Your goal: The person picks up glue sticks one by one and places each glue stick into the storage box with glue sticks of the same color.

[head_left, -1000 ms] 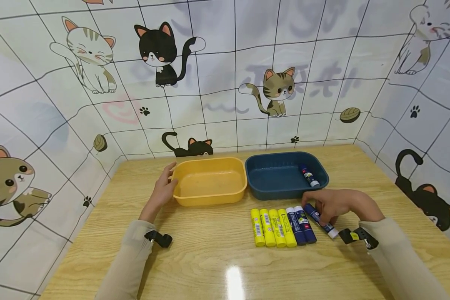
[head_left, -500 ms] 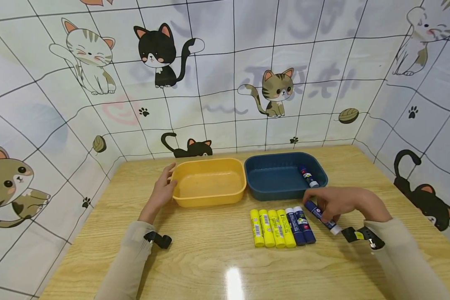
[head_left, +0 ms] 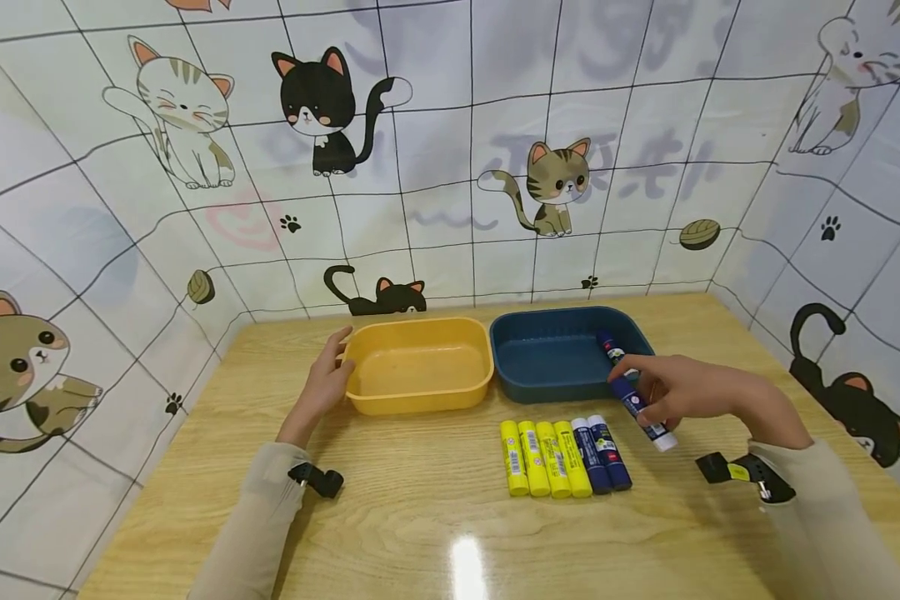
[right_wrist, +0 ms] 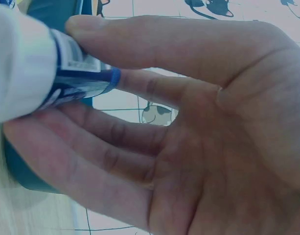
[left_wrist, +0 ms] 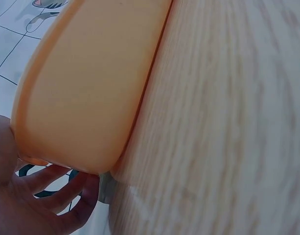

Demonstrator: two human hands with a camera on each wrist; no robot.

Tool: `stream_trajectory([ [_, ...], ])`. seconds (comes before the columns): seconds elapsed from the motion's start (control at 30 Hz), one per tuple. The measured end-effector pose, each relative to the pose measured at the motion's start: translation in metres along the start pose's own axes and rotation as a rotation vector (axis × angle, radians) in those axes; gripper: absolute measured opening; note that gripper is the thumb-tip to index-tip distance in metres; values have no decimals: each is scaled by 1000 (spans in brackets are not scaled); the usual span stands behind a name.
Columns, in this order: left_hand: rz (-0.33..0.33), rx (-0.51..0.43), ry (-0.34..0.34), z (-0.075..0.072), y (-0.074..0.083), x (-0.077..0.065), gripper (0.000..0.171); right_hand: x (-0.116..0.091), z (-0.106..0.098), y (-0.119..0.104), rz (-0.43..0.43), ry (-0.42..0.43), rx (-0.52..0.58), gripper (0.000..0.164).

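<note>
My right hand (head_left: 693, 392) pinches a dark blue glue stick (head_left: 632, 402) with a white end, tilted, beside the near right corner of the dark blue tray (head_left: 547, 388). In the right wrist view the glue stick (right_wrist: 74, 63) lies between thumb and fingertips. Another blue glue stick (head_left: 607, 343) lies inside that tray, partly hidden behind my hand. My left hand (head_left: 324, 377) rests against the left end of the yellow tray (head_left: 420, 403), thumb at the rim and fingers loosely bent. The left wrist view shows its fingertips right at the tray's outer wall (left_wrist: 86, 98).
In front of the trays, several yellow glue sticks (head_left: 546, 458) and two dark blue glue sticks (head_left: 600, 454) lie side by side in a row on the wooden table (head_left: 390, 525). Behind stands a wall (head_left: 450, 183) covered in cat-print sheeting.
My right hand has lifted the blue glue stick from the table beside the row and brought it up toward the dark blue tray. My left hand has stayed at the yellow tray.
</note>
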State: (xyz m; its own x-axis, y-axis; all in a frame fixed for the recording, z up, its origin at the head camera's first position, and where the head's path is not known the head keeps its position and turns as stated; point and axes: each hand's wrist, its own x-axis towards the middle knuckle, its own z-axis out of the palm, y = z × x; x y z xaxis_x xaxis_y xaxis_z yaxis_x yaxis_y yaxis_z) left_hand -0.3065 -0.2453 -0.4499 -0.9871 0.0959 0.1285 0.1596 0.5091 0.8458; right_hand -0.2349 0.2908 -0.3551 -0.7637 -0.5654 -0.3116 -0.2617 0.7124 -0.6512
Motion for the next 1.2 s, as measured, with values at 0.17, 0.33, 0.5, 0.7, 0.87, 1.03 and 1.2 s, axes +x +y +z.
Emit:
stream_trajectory([
  [0.17,-10,-5,-5,0,0,0,61,1,-2,-1,-38,68,-20,66],
  [0.33,-16,-13,1,0,-2,0,61,6,-7,-6,-34,112,-34,65],
  [0.5,-20,-4,-2,1,-3,1,61,11,-17,-13,-24,117,-76,65],
  [0.7,-26,-4,7,0,-2,2,61,19,-36,-17,-33,128,-89,63],
  [0.87,-12,-8,2,0,0,2,61,29,-50,-14,-37,131,-77,64],
  [1.03,-16,-19,-2,-1,1,1,60,39,-61,-13,-17,98,-13,65],
  [1.2,-16,-27,-7,0,2,1,60,50,-71,-13,7,55,-3,65],
])
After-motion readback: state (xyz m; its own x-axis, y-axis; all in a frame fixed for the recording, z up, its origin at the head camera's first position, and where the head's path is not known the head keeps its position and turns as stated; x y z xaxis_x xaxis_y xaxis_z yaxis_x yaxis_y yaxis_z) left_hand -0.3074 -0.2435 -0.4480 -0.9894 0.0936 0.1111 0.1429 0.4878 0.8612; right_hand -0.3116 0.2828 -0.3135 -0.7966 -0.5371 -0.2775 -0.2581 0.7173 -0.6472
